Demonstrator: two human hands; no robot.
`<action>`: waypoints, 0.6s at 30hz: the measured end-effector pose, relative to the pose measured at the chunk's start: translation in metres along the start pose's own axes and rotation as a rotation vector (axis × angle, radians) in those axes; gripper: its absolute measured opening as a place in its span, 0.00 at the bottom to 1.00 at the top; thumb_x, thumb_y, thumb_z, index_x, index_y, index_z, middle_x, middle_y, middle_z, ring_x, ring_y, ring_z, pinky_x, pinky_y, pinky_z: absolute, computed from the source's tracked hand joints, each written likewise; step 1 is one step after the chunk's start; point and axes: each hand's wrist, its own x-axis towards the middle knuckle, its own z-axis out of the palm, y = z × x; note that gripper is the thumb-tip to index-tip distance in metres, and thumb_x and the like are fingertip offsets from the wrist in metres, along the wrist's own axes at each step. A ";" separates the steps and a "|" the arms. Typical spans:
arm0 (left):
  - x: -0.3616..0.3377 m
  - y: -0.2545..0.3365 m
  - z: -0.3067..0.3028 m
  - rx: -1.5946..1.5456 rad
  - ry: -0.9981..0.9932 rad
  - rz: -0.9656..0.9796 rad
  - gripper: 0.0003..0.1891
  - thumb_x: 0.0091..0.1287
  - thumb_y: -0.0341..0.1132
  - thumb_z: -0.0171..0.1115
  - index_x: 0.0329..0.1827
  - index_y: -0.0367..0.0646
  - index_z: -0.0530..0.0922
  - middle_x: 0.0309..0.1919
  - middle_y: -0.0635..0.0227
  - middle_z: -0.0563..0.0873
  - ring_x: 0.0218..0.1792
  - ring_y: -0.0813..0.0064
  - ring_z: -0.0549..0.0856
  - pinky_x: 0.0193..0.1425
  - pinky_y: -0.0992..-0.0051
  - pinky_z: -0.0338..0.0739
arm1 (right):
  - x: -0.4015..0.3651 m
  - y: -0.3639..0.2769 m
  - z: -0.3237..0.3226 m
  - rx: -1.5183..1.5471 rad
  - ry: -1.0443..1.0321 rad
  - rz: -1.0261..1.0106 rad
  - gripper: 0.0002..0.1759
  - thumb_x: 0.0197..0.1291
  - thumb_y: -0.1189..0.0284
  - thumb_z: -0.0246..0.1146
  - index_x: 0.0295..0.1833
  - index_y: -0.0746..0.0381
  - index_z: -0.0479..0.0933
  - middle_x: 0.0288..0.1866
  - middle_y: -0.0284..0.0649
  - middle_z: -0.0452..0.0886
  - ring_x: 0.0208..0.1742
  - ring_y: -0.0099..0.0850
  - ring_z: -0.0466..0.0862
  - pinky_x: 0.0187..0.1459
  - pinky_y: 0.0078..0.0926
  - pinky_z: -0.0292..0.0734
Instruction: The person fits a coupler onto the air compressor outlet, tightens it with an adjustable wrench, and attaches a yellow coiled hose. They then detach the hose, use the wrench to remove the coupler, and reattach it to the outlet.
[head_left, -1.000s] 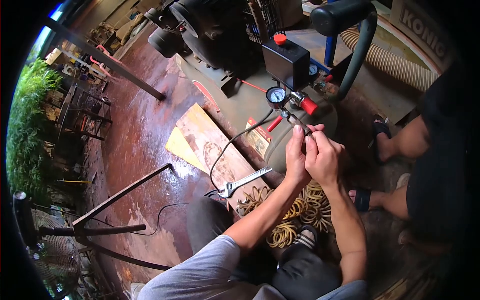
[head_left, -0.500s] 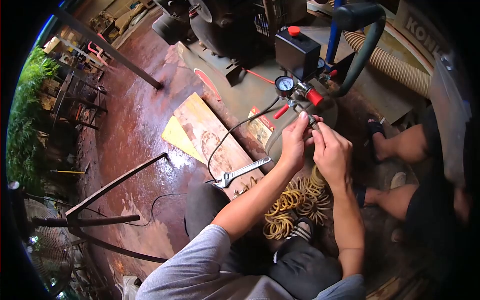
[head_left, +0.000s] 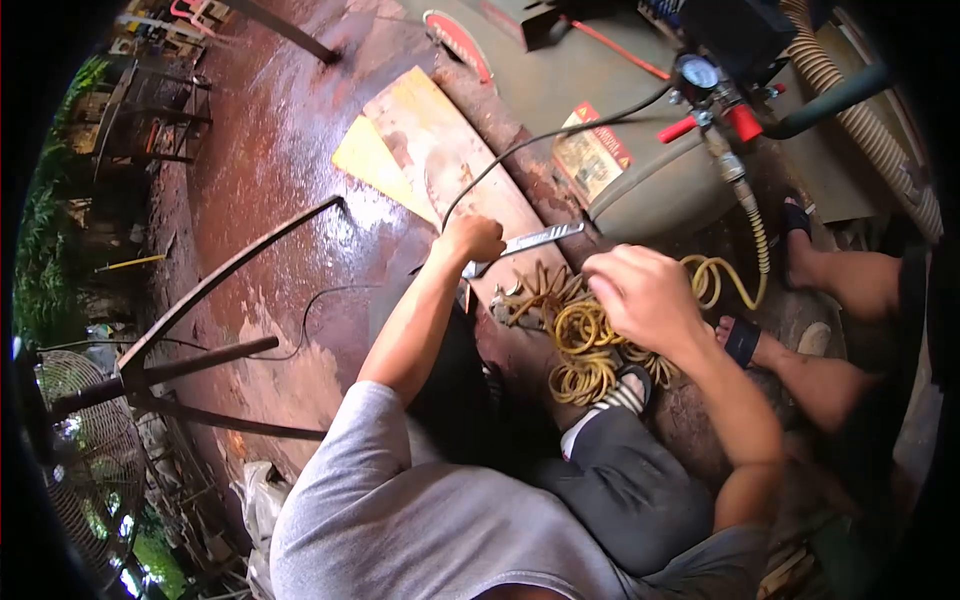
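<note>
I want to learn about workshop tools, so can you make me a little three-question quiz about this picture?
1. Pick one: what does the left hand grip? A) a hammer B) an adjustable wrench C) a saw
2. True or false: the pressure gauge lies on the wet floor.
3. Fill in: the coiled air hose by the right hand is coloured ____.

Key: 1 B. 2 False; it is mounted on the air compressor. 3 yellow.
</note>
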 end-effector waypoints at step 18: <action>-0.063 0.113 -0.134 -0.680 1.023 0.479 0.12 0.68 0.42 0.67 0.45 0.44 0.85 0.36 0.60 0.86 0.38 0.66 0.88 0.43 0.67 0.81 | -0.109 0.067 0.336 -0.222 -0.564 0.092 0.41 0.59 0.63 0.62 0.79 0.49 0.61 0.79 0.48 0.62 0.76 0.58 0.61 0.72 0.70 0.53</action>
